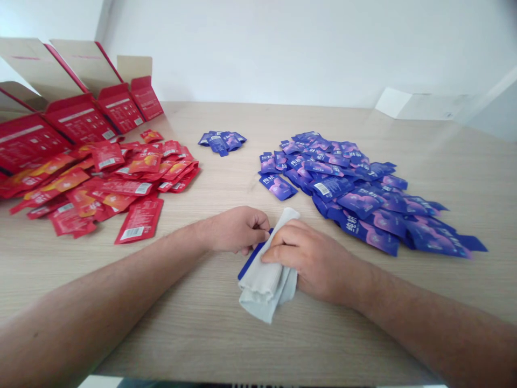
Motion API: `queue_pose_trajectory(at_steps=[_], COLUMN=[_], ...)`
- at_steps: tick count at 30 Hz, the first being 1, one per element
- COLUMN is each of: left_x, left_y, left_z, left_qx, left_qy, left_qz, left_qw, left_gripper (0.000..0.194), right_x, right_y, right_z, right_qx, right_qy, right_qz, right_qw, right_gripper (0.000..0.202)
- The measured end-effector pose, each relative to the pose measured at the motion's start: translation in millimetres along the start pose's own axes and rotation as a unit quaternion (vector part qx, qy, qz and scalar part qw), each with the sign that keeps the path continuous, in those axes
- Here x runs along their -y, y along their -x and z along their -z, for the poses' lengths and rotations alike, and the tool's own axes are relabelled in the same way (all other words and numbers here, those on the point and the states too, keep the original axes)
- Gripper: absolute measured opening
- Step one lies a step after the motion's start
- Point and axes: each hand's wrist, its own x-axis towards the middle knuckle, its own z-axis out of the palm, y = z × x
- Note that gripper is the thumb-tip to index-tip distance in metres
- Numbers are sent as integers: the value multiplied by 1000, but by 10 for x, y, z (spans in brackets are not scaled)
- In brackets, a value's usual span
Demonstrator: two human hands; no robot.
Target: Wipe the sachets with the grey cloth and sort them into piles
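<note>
Near the front middle of the table, my right hand (313,256) is closed on a folded pale cloth (262,277). The cloth lies over a blue pouch (251,262), so only a strip along the pouch's left side shows. With thumb and fingers closed, my left hand (238,229) pinches the upper end of that pouch. To the right is a big pile of blue-purple pouches (363,196). A small group of similar blue pouches (221,141) lies farther back, left of centre.
At left lies a heap of red and orange pouches (137,186). Behind it stand several red cartons (81,118) with raised flaps. A white box (424,105) sits at the back right, by the wall. The wooden table's front edge (258,380) runs along the bottom.
</note>
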Motion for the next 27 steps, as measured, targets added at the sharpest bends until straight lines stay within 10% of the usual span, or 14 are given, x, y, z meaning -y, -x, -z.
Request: queue_pose_trajectory(at_steps=[6, 12, 17, 23, 27], left_x=[9, -4, -18, 9, 2], left_y=[-18, -11, -4, -4, -6], left_z=[-12, -10, -10, -11, -11], left_qx=[-26, -20, -25, -27, -25], left_qy=[14, 3, 9, -1, 4], left_qz=[22, 3, 19, 0, 20], left_qw=[999, 1000, 999, 1000, 999], left_gripper=[12, 12, 12, 13, 13], right_x=[62, 189, 62, 151, 79], right_y=[-2, -6, -7, -13, -10], right_z=[-77, -134, -32, -58, -55], right_qx=[-34, -7, -27, 13, -21], right_qy=[15, -10, 21, -7, 23], right_qz=[-46, 67, -44, 47, -46], right_qw=[998, 998, 998, 999, 998], right_gripper=[22, 19, 20, 19, 20])
